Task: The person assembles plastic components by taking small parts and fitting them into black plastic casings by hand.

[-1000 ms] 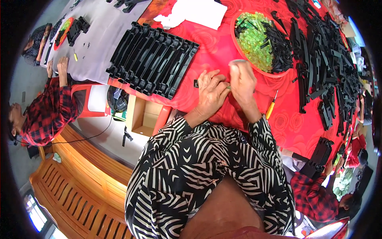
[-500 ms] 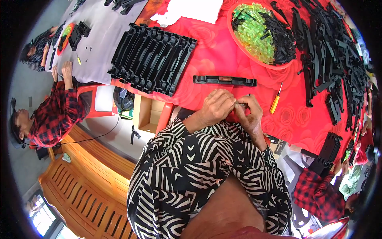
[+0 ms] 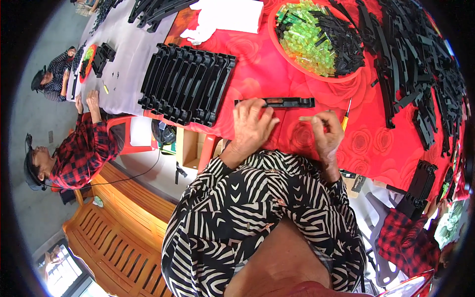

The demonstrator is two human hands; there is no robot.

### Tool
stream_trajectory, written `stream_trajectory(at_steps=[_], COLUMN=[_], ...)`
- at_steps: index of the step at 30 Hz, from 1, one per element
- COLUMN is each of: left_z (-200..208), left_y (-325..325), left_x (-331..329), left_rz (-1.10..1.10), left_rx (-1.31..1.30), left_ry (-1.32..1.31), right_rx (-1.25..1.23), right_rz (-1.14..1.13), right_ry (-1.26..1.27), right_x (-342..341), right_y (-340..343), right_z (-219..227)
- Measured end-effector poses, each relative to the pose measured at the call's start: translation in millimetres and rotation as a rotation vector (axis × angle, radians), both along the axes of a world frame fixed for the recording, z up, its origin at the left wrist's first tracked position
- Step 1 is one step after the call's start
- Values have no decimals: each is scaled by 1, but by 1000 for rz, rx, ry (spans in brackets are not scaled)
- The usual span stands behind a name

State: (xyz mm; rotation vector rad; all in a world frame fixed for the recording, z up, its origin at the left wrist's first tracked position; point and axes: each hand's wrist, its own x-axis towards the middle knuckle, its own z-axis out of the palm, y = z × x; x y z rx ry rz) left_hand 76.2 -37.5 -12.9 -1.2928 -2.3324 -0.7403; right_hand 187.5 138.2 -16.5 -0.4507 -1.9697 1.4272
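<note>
A long black plastic bar [image 3: 292, 102] lies crosswise on the red tablecloth in front of me. My left hand [image 3: 253, 126] reaches over the bar's left end, its fingers stretched and apart, fingertips at the bar and covering part of it. To the right and closer to me, my right hand [image 3: 328, 132] is closed in a pinch. A small yellowish-tan piece [image 3: 305, 119], too small to name, sticks out from its fingertips. Just past that hand is a screwdriver [image 3: 345, 120] with a yellow handle, partly hidden by the hand.
Stacked black plastic frames [image 3: 188, 84] stand at the left. A red basin [image 3: 316, 77] holds yellow-green clear pieces and black strips. Black bars [image 3: 415, 74] are heaped at the right. White cloth [image 3: 232, 17] lies at the back. A person in a checked shirt [image 3: 84, 148] sits at the left.
My hands, together half a second ago, have parted: the left moved forward onto the bar, the right moved to the right with the small piece. The whole view has shifted slightly.
</note>
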Motion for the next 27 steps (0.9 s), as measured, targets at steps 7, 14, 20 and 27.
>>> stream_trajectory(at_steps=[7,14,20,27], left_z=[-7,-11,-17,-9], left_y=[2,-5,-9,-6], left_x=[-13,-27,-32,-39], left_rz=[6,-31,-153,-198], left_rx=[-139,-263,-306,-307], left_ry=[26,70,-90,-88], right_rx=[-104,-5,386,509], right_rz=[-212,-315,-351,-418], right_ry=[-80,-255,-324,-131], right_x=[-5,-17,-25,-23], right_y=[37,58,66,60], right_z=[-3,-1,-16,1])
